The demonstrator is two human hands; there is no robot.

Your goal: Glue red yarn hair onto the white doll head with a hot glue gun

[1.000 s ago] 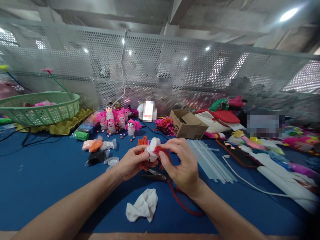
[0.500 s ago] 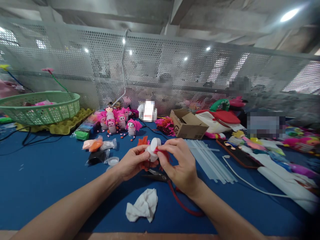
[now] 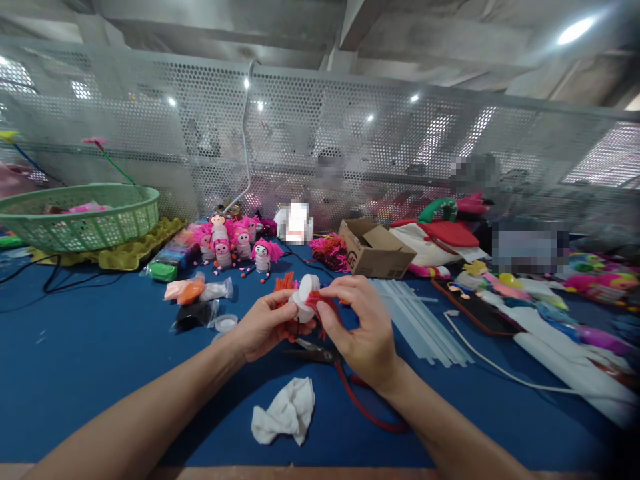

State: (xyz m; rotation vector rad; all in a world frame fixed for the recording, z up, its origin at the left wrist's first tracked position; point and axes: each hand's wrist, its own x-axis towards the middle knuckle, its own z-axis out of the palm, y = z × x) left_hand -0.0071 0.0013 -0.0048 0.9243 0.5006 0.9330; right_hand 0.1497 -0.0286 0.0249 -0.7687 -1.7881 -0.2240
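My left hand [image 3: 273,319] is closed around a small white bottle [image 3: 303,308] with a round white top, held tilted above the table. My right hand [image 3: 363,327] pinches a bit of red-pink yarn [image 3: 315,297] against the bottle's side. Behind and below the hands lie orange strands [image 3: 285,281], partly hidden by the fingers. Scissors [image 3: 320,353] with red handles rest under the right hand. Nearer to me is a crumpled white tissue [image 3: 287,410].
Several pink-haired dolls [image 3: 220,248] stand at the back, left of a cardboard box [image 3: 375,250]. Glue sticks [image 3: 425,323] lie to the right, beside a white cable [image 3: 493,373]. A green basket [image 3: 85,230] stands far left. Bagged clay [image 3: 195,290] and a clear lid [image 3: 226,323] lie on the left.
The right fingers have shifted very slightly at the bottle, and more of the red-pink yarn shows on its side. The left hand keeps its hold.
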